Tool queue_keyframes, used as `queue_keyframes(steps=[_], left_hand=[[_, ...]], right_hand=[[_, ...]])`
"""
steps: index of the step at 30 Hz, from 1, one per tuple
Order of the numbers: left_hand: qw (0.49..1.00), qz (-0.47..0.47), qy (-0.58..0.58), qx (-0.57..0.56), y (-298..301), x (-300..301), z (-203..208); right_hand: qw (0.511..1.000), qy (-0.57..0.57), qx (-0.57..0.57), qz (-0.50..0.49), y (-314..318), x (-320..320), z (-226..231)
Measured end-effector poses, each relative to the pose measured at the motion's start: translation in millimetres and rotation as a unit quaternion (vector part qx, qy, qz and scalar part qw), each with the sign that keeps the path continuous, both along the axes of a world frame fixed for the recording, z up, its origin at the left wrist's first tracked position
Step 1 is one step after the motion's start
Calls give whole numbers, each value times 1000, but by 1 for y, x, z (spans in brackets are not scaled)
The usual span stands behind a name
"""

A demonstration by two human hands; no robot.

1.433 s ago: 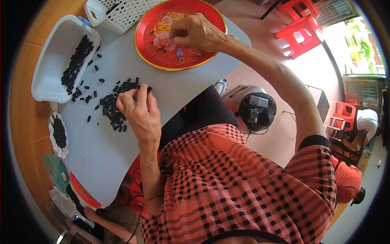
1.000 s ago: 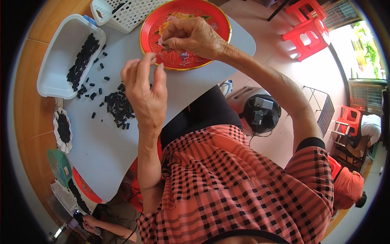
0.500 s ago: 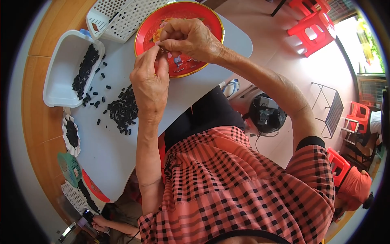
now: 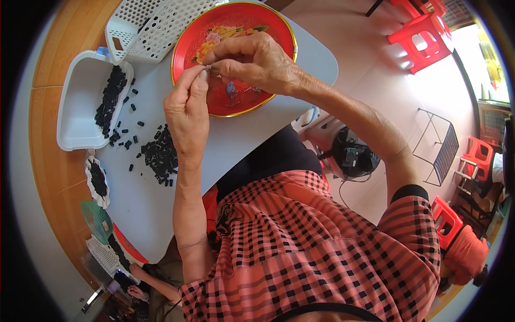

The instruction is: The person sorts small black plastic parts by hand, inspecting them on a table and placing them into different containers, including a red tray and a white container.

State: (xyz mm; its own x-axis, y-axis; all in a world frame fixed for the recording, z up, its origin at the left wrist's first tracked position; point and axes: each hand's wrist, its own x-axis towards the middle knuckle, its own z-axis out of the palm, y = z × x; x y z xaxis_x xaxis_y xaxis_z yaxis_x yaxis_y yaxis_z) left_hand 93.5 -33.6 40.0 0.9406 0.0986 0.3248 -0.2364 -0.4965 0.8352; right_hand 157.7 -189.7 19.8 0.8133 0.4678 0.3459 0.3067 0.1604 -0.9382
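Past the front of a red-and-black checked shirt (image 4: 322, 236), the person's two hands meet, fingertips drawn narrow. The left hand (image 4: 188, 104) pinches with thumb and forefinger, the right hand (image 4: 255, 60) likewise from the other side, and between them is a small piece (image 4: 208, 68); it shows a pale glint, but the fingers cover too much for me to be sure what it is. It is held above the left part of a round red tray (image 4: 280, 32) with a gold rim and painted flowers, where little silvery bits (image 4: 252, 90) lie. On the grey table (image 4: 134, 206), left of the left forearm, sits a heap of black cylinders (image 4: 160, 155), loose ones strewn toward a white basin (image 4: 80, 107) holding more. A white perforated basket (image 4: 166, 32) stands beside the tray. Farther off, a co-worker's arm (image 4: 161, 287) reaches in at lower left, and red stools (image 4: 421, 40) stand on the pinkish floor (image 4: 370, 70).
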Motion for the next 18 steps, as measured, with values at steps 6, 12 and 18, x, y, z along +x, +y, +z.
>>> queue_keyframes(steps=[6, 12, 18], left_hand=[[993, -7, 58, -98, -3, -1, 1], [992, 43, 34, -110, -6, 2, -8], [958, 2, 141, -249, -5, 4, 7]], right_hand=[[1000, 21, 8, -13, 1, -2, 0], [991, 116, 56, 20, 1, -3, 4], [993, 115, 33, 7, 2, -3, 3]])
